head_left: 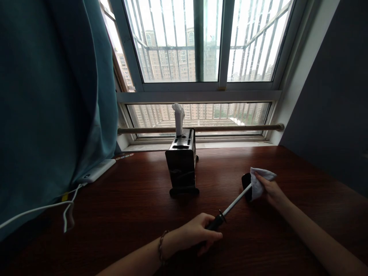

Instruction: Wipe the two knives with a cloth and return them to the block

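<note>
My left hand point(199, 232) is closed around the black handle of a honing steel point(237, 200), which slants up to the right over the table. A dark guard sits where the handle meets the silver rod. At the rod's far end my right hand point(271, 189) pinches a white cloth point(258, 184) against it. Beside the cloth shows a flat black piece point(246, 180); whether it belongs to the rod, I cannot tell. Left of the rod stands a black knife block point(181, 166) with slots on top. Something white and upright point(178, 119) sticks out of it.
The brown wooden table point(129, 207) runs back to a barred window point(178, 42). A white power strip point(97, 170) with white cables point(69, 205) lies at the left by a blue curtain point(97, 96). A rail point(230, 128) crosses the lower window. A dark wall point(330, 115) bounds the right.
</note>
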`<state>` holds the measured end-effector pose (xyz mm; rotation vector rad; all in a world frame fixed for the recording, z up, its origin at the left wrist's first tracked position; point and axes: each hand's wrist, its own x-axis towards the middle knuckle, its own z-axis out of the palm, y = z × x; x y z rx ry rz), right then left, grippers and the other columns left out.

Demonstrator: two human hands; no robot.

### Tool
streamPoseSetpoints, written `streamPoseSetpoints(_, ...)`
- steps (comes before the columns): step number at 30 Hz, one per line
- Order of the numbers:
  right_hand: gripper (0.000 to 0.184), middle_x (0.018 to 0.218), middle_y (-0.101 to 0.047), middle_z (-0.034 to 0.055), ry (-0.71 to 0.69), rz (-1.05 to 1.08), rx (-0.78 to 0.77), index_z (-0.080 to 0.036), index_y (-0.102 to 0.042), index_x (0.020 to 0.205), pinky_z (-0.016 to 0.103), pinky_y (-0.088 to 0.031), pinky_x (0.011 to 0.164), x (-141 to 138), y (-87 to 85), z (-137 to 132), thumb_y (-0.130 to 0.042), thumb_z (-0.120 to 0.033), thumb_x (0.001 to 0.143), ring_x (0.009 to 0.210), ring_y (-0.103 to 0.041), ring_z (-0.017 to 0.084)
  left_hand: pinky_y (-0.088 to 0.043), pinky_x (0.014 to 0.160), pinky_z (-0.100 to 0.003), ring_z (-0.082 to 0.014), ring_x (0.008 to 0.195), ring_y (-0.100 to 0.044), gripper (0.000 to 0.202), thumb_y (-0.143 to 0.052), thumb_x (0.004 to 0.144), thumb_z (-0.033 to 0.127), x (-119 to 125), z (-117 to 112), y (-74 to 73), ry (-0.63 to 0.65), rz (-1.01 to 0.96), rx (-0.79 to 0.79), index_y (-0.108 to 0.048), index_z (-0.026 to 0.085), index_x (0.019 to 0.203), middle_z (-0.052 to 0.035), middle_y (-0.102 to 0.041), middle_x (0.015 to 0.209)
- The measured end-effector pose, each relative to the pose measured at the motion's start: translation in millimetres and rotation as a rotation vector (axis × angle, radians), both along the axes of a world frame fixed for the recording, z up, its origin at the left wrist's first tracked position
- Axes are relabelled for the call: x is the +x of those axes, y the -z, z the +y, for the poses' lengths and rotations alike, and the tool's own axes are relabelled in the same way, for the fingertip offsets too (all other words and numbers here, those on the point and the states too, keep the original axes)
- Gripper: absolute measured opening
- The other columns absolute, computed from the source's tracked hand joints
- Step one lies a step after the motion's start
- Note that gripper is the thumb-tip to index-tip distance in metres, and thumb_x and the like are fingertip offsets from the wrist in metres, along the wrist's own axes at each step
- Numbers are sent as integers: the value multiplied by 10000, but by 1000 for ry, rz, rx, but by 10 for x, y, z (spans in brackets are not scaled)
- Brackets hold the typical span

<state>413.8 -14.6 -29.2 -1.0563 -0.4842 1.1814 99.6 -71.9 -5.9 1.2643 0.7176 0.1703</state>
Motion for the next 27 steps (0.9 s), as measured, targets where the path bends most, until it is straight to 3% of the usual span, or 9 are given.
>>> streamPoseSetpoints(3, 297, 766, -690, 21, 1, -14, 17, -150, -656, 822, 239, -555, 541, 19, 36, 22, -819, -218, 583, 625, -640, 163, -387, 358, -175, -74, 393, -463, 387, -689, 675, 301, -15, 19, -9, 22, -64, -78, -517, 122, 973, 38, -512, 550)
streamPoseSetpoints(6, 297, 751, -690, 16, 29, -37, 15, -146, -653, 813, 231, -552, 510, 15, 44, 26, -821, -227, 582, 612, -637, 160, -458, 463, -230, -147, 513, -595, 463, -691, 667, 278, -11, 28, 1, 91, -206, -194, -502, 121, 1060, -33, -601, 659)
streamPoseSetpoints(11, 303, 746, -692, 22, 66, 45, 5, -143, -654, 781, 218, -560, 529, 23, 64, 45, -837, -186, 543, 619, -639, 157, -472, 695, -362, -251, 774, -664, 676, -625, 749, 381, 7, 6, -76, 99, -499, -305, -277, 191, 1296, -157, -644, 941)
streamPoseSetpoints(13, 314, 738, -692, 21, 86, 112, -11, -142, -657, 772, 220, -563, 532, 44, 94, 66, -845, -170, 522, 611, -639, 155, -449, 748, -410, -279, 862, -646, 795, -582, 753, 521, -5, -15, -182, 78, -613, -266, -161, 232, 1362, -187, -601, 1065)
streamPoseSetpoints(15, 332, 737, -693, 24, 101, 153, -29, -137, -659, 782, 228, -568, 534, 44, 108, 74, -849, -168, 511, 610, -639, 155, -427, 798, -446, -313, 976, -598, 969, -632, 648, 615, -26, -50, -316, 85, -699, -190, -119, 248, 1383, -207, -528, 1179)
streamPoseSetpoints(18, 316, 736, -695, 29, 54, 206, -52, -133, -661, 771, 226, -568, 542, -56, 44, 13, -848, -177, 520, 609, -639, 148, -424, 847, -444, -299, 1043, -554, 1098, -829, 481, 394, -53, -138, -528, 94, -699, 13, -189, 255, 1363, -185, -486, 1234)
streamPoseSetpoints(21, 274, 704, -693, 33, -85, 252, -76, -135, -661, 725, 226, -559, 524, -280, -114, -149, -846, -218, 540, 574, -633, 144, -493, 719, -344, -200, 814, -630, 672, -753, 644, 194, -54, -223, -761, -154, -542, 262, -404, 191, 1218, -108, -639, 960)
streamPoseSetpoints(23, 293, 705, -695, 43, -170, 238, -80, -132, -665, 731, 235, -551, 518, -454, -227, -284, -851, -240, 532, 574, -635, 156, -484, 525, -258, -136, 534, -598, 312, -638, 769, 269, -46, -218, -967, -404, -417, 386, -523, 121, 1018, -46, -641, 653)
streamPoseSetpoints(27, 270, 751, -701, 57, -334, 203, -6, -137, -670, 800, 234, -534, 567, -698, -353, -483, -821, -240, 602, 631, -645, 161, -297, 313, -156, -72, 314, -447, 292, -637, 744, 363, -39, 42, -1573, -648, -334, 674, -580, 86, 821, 27, -521, 421)
